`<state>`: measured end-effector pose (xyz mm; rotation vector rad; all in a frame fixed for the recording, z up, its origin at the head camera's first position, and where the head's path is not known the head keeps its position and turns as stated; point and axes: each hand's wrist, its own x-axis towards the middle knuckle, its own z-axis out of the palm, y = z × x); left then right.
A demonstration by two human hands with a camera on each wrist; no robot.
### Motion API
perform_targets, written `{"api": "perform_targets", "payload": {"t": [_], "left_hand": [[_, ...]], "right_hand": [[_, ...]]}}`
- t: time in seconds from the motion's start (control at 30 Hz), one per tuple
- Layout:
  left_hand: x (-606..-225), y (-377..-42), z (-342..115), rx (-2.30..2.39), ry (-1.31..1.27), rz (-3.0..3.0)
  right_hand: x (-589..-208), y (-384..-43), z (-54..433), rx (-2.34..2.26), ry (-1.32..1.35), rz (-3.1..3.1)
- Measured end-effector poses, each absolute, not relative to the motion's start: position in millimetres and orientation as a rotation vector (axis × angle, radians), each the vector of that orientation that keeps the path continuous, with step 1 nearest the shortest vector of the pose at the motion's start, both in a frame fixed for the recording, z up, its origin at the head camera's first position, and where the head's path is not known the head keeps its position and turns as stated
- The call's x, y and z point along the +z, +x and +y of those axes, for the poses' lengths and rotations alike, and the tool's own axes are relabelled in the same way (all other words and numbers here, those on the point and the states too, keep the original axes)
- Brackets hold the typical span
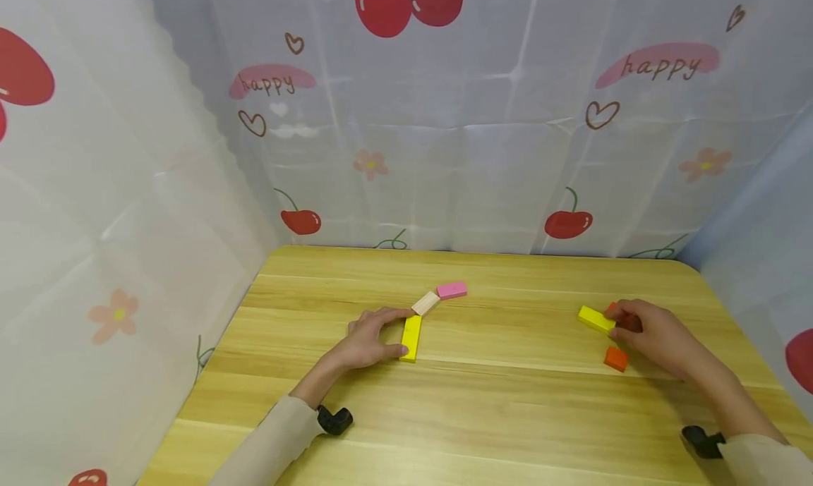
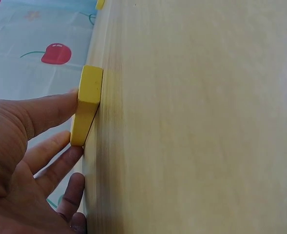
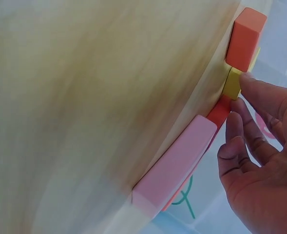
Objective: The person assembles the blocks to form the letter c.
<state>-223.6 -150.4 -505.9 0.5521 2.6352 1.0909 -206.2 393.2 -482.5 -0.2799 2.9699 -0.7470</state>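
Note:
At the table's left-centre, my left hand [image 1: 367, 341] holds a yellow block [image 1: 411, 338] by its two ends, thumb at the near end and a finger at the far end; the block rests on the tabletop. A plain wooden block [image 1: 425, 303] and a pink block [image 1: 452, 290] continue a curved line from its far end. On the right, my right hand [image 1: 660, 338] pinches another yellow block [image 1: 595, 319] near its right end. An orange block [image 1: 615, 359] lies in front of it. In the right wrist view, a red block [image 3: 219, 113] and a second pink block [image 3: 175, 163] lie beside the fingers.
The wood-grain table [image 1: 508, 415] has a back edge against a hanging printed curtain [image 1: 470, 175]. More curtain stands along the left and right sides. Dark wrist-worn cameras sit at both cuffs. The second pink block is hidden behind the right hand in the head view.

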Motion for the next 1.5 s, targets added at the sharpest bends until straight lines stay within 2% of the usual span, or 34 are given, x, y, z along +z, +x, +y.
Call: {"api": "perform_targets", "payload": {"t": [0.37,1.5], "left_hand": [[-506.5,-225.2,-151.2,1.077,0.547,2.63],[-506.9,-223.7,-150.8,1.109,0.547,2.636]], "right_hand": [[-481.7,-218.3,385.3,-0.812,-0.257,2.902],[-474.4,-247.8,336.6,-0.832,-0.411,2.859]]}}
